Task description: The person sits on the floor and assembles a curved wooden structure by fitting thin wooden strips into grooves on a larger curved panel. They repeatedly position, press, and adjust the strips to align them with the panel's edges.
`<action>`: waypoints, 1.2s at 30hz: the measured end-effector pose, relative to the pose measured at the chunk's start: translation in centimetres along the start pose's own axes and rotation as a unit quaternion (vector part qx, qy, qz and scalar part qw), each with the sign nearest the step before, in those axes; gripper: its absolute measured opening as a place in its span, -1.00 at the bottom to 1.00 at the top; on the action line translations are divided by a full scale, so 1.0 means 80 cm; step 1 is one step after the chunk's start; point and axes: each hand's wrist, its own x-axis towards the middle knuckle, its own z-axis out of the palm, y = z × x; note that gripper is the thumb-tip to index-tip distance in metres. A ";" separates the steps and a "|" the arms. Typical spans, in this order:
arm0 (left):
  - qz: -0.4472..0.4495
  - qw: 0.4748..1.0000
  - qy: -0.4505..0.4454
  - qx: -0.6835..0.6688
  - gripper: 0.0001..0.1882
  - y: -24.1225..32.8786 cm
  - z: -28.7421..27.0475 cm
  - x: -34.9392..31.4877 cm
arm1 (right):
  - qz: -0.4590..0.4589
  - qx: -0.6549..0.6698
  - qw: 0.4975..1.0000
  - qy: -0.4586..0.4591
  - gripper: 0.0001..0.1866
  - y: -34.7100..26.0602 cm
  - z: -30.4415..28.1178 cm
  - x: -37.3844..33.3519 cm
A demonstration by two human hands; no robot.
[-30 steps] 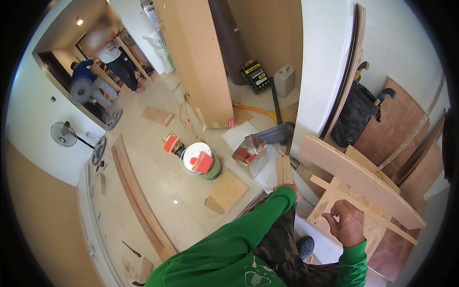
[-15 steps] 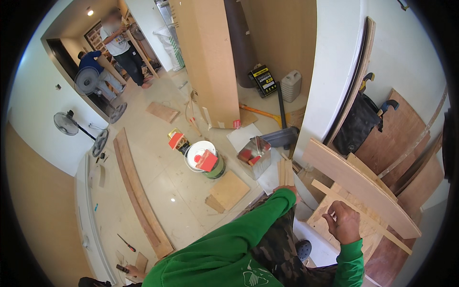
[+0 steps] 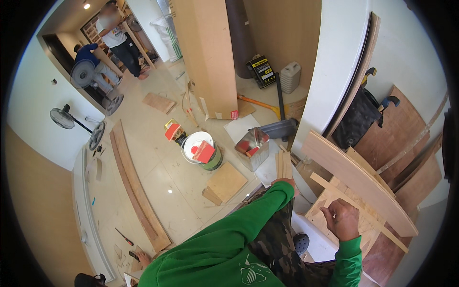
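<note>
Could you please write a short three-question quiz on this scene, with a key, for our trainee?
1. Multiple choice: what colour are the sleeves? A red; B green; C white.
2. True or false: the left hand is nearer the metal tin than the right hand is.
3. Short answer: which pale container stands just right of the black can?

Key: 1. B. 2. True. 3. The jug.
</note>
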 end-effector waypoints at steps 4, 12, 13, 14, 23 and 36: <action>0.000 1.000 -0.008 0.016 -0.41 -0.002 0.002 0.002 | 0.002 0.012 1.000 -0.006 -0.63 -0.002 0.001 0.001; -0.001 1.000 -0.016 0.024 -0.39 -0.007 0.003 0.012 | 0.006 0.029 0.999 -0.025 -0.67 -0.012 -0.009 0.013; -0.003 1.000 -0.012 0.024 -0.39 -0.007 0.002 0.014 | 0.010 0.033 0.999 -0.031 -0.68 -0.012 -0.011 0.013; -0.005 1.000 -0.015 0.022 -0.39 -0.006 0.002 0.014 | 0.013 0.037 0.998 -0.039 -0.69 -0.013 -0.012 0.014; 0.019 0.999 -0.017 0.023 -0.36 -0.008 0.014 0.023 | 0.030 0.025 0.999 -0.037 -0.73 -0.016 -0.014 0.014; 0.004 0.998 0.008 0.066 -0.24 -0.009 0.018 0.031 | 0.000 -0.006 0.999 -0.032 -0.82 0.007 0.015 -0.001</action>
